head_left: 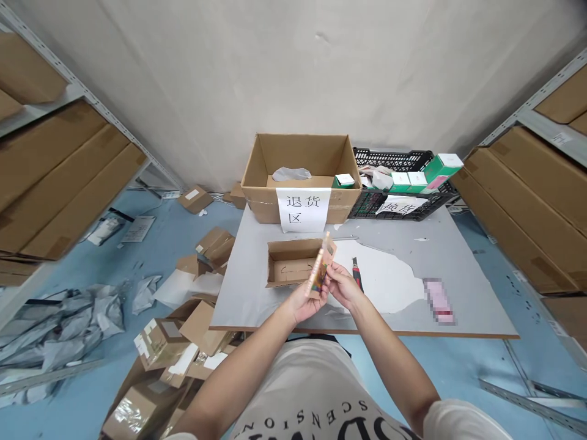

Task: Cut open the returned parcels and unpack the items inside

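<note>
- Being held between both hands, a printed packet [320, 270] is kept tilted above the grey table [243, 299].
- By the left hand [308, 303], its lower end is gripped, the fingers clamped on it.
- By the right hand [340, 283], its right edge is pinched between thumb and fingers.
- Just beyond the packet, a small open carton [288, 269] is set on the table, its right end partly hidden.
- To the right, a box cutter [357, 275] is laid on a white sheet [392, 290].
- At the back, a large carton [261, 209] is placed beside a black crate [364, 209] holding green-and-white boxes [400, 182].
</note>
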Demonstrator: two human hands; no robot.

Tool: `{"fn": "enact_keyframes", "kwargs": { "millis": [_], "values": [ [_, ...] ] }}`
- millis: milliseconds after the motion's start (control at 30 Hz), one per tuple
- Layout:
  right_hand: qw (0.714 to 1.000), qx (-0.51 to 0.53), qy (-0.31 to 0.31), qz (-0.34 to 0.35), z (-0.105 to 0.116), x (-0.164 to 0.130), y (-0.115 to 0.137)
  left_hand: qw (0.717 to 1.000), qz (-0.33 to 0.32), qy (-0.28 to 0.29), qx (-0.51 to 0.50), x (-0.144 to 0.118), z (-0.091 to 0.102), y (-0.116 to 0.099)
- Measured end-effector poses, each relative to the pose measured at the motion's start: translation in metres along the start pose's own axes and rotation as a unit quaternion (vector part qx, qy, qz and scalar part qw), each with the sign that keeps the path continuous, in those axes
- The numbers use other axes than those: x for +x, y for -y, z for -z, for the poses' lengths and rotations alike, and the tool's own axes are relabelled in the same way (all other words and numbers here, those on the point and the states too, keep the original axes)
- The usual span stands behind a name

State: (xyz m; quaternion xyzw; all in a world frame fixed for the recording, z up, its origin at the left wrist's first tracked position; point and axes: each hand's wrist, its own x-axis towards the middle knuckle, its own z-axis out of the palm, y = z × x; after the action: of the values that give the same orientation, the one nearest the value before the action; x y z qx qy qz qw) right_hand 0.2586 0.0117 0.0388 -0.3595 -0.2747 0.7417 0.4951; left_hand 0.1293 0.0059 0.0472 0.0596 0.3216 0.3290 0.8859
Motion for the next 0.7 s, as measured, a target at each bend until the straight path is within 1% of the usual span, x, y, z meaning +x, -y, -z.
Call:
{"fn": "enact_keyframes", "kwargs": {
  "millis": [100,167,233,300,367,400,433,467,500,567,633,667,700],
  "values": [
    [0.999,-0.007,-0.033,0.025,0.014,0.011,0.013,1.000,0.008,0.018,0.020,0.005,0.000,0.000],
    [0.996,-0.016,-0.068,0.060,0.028,0.024,0.034,0.998,0.006,0.018,0.054,0.004,0.004,-0.003],
    [0.987,-0.023,-0.120,0.108,0.048,0.044,0.067,0.996,-0.010,0.005,0.084,0.000,0.011,-0.007],
    [0.971,-0.025,-0.178,0.155,0.072,0.072,0.108,0.992,-0.042,-0.019,0.115,-0.006,0.022,-0.012],
    [0.942,-0.020,-0.254,0.221,0.098,0.106,0.154,0.981,-0.092,-0.060,0.158,-0.014,0.034,-0.016],
    [0.930,-0.014,-0.276,0.243,0.110,0.123,0.176,0.970,-0.126,-0.087,0.191,-0.018,0.040,-0.018],
    [0.917,-0.002,-0.301,0.261,0.122,0.140,0.197,0.951,-0.167,-0.119,0.232,-0.022,0.047,-0.020],
    [0.904,0.015,-0.329,0.273,0.132,0.157,0.216,0.923,-0.213,-0.153,0.282,-0.026,0.053,-0.022],
    [0.896,0.031,-0.343,0.279,0.142,0.173,0.232,0.885,-0.258,-0.188,0.338,-0.030,0.059,-0.024],
    [0.886,0.057,-0.366,0.277,0.157,0.201,0.256,0.787,-0.337,-0.257,0.447,-0.037,0.070,-0.028],
    [0.882,0.075,-0.382,0.264,0.169,0.226,0.267,0.686,-0.387,-0.308,0.533,-0.041,0.080,-0.033],
    [0.880,0.081,-0.392,0.255,0.173,0.237,0.269,0.643,-0.402,-0.326,0.565,-0.041,0.083,-0.035],
    [0.879,0.084,-0.401,0.245,0.177,0.247,0.269,0.608,-0.412,-0.340,0.587,-0.041,0.087,-0.037]
  ]
}}
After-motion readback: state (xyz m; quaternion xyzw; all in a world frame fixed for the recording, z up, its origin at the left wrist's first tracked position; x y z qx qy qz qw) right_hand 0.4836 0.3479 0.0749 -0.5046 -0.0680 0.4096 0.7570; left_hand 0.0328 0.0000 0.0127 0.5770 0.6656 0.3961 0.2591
